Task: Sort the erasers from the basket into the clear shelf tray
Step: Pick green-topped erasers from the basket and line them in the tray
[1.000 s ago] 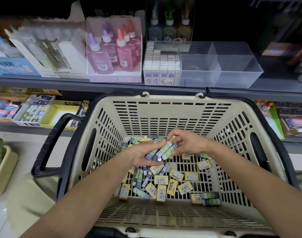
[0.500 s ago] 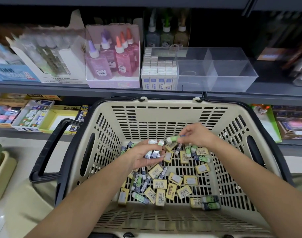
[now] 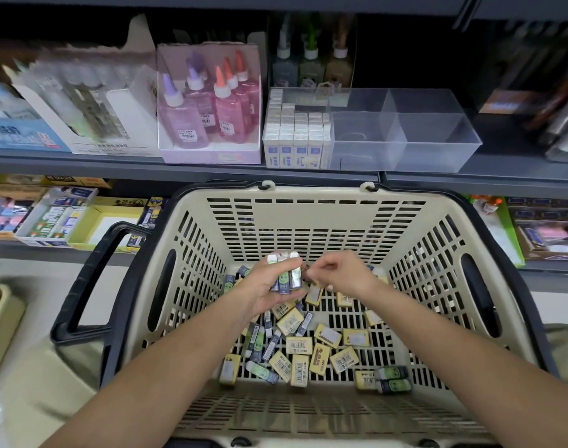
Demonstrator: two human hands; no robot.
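Left grip (image 3: 267, 295) — fingers curled round a fanned bundle of green-faced erasers (image 3: 289, 278), held over the basket (image 3: 308, 227).
Right grip (image 3: 344, 276) — fingers bent beside the bundle; whether it pinches anything, cannot tell.
Risk: the bundle looks loosely stacked, so one may slip out on the lift to the clear shelf tray (image 3: 437, 147).

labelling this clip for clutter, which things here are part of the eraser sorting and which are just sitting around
In the job:
- left hand gripping a bunch of green erasers
- right hand beside it, fingers curled
- loose erasers in the basket
- clear tray on the shelf

Just there:
- pink glue bottles
- small bottles behind the tray
- stationery boxes on the lower shelf
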